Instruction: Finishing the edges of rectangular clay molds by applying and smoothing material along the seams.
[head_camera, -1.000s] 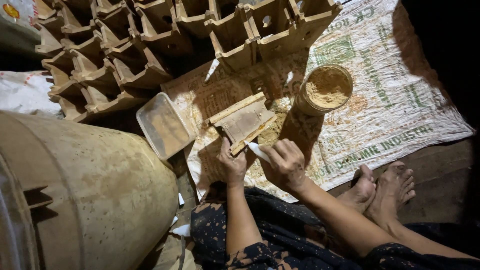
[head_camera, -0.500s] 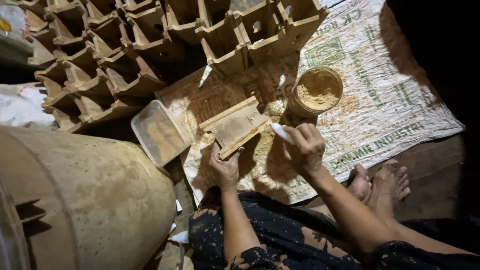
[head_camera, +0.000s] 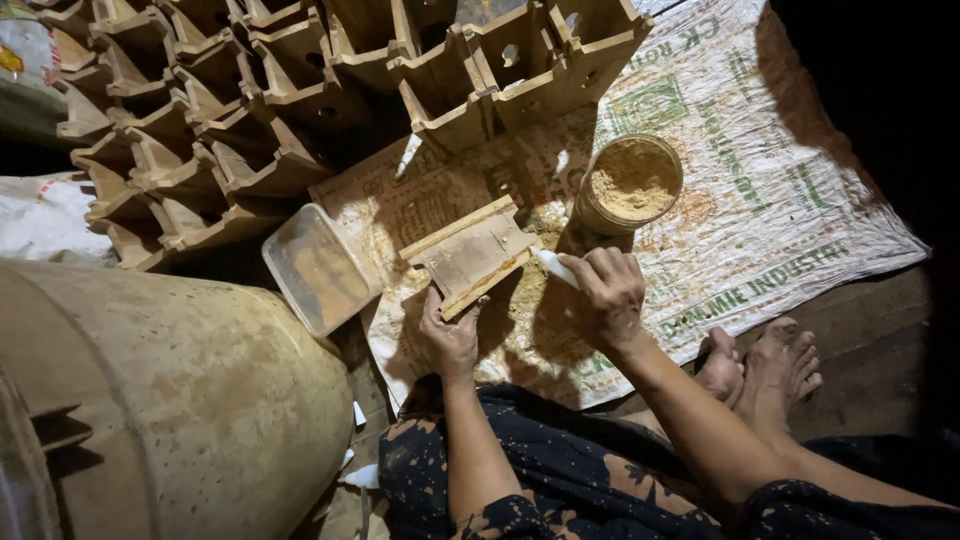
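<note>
Filling a small wooden box piece with sawdust paste on a woven sack.

The left hand (head_camera: 452, 338) grips the near edge of the open wooden box piece (head_camera: 472, 255), fingers closed on it, tilting it over the sack (head_camera: 800, 230). The right hand (head_camera: 610, 295) pinches a pale spatula-like tool (head_camera: 555, 266) just beside the piece, near the tub of brown powder (head_camera: 632, 182). Judging by the many stacked pieces (head_camera: 230, 130) behind, much is done; this 1 looks unfinished.

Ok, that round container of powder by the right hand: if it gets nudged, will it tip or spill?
The round container is open-topped and filled nearly to its rim, so a knock would probably spill powder. It looks fairly squat, so likely slides rather than tips. The woven sack beneath may drag.
</note>
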